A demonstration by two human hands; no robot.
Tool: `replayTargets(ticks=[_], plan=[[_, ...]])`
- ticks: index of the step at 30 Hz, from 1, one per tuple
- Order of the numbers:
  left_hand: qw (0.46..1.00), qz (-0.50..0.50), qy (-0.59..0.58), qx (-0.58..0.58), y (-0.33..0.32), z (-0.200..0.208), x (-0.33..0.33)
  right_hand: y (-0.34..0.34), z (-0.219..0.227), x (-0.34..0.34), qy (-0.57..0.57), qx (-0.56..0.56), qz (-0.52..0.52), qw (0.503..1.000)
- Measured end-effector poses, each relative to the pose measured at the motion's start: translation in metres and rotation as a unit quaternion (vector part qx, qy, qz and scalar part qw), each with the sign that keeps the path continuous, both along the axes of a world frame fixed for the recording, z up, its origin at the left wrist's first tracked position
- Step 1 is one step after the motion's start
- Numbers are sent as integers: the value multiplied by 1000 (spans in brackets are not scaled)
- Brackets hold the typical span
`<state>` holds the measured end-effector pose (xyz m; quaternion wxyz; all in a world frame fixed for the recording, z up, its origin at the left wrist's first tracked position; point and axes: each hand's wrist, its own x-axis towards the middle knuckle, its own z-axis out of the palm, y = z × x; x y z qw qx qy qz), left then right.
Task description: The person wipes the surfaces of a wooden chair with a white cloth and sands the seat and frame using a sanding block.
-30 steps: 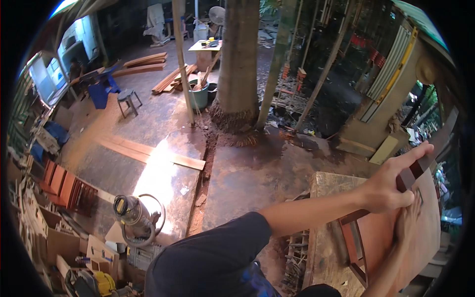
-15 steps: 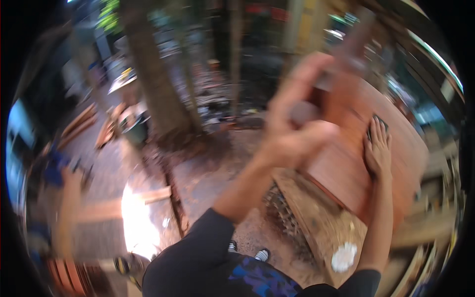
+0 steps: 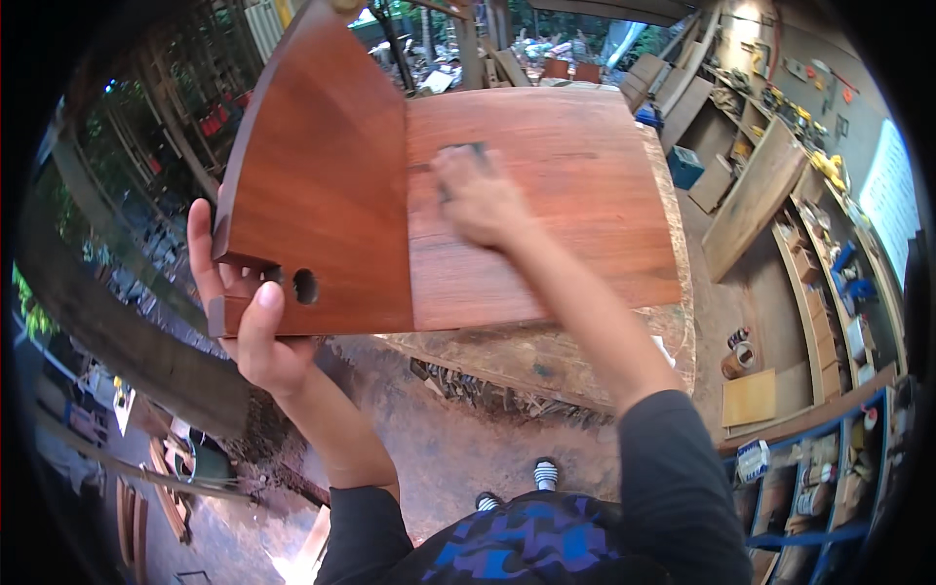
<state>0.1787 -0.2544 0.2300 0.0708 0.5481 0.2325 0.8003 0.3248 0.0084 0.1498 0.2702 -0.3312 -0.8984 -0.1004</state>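
Observation:
A reddish-brown wooden piece [image 3: 556,210] lies on a worn workbench [image 3: 517,366], with a wide flat panel on the right. At its left end a second panel [image 3: 331,146] stands up, with a round hole and a slot near its lower corner. My left hand [image 3: 258,331] grips that corner, thumb on the near face and fingers behind and through the slot. On the flat panel my right hand [image 3: 478,200], slightly blurred, presses a dark piece of sandpaper [image 3: 463,149] against the wood near the joint. Most of the sandpaper is hidden under the fingers.
Shelves [image 3: 819,302] with tools and small parts line the right side, and a large board [image 3: 751,200] leans there. A jar [image 3: 738,361] stands on a lower surface. Tree trunks [image 3: 127,331] and wood strips are at the left; my feet are below the bench.
My view has swung to the right. The wooden piece now sits centrally. My left hand's hold on its corner has come into focus, and my right hand has moved over the panel with the sandpaper.

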Motion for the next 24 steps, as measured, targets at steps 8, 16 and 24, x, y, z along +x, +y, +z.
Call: replayTargets(ticks=[8,16,24], plan=[[1000,-11,-2,19,4,6,-1,37,-4,220,72,-1,-197,978],[1000,19,14,2,13,7,-11,-33,-11,20,5,-18,-56,998],[1000,27,13,8,14,9,-15,-32,-4,135,34,-175,-136,975]])
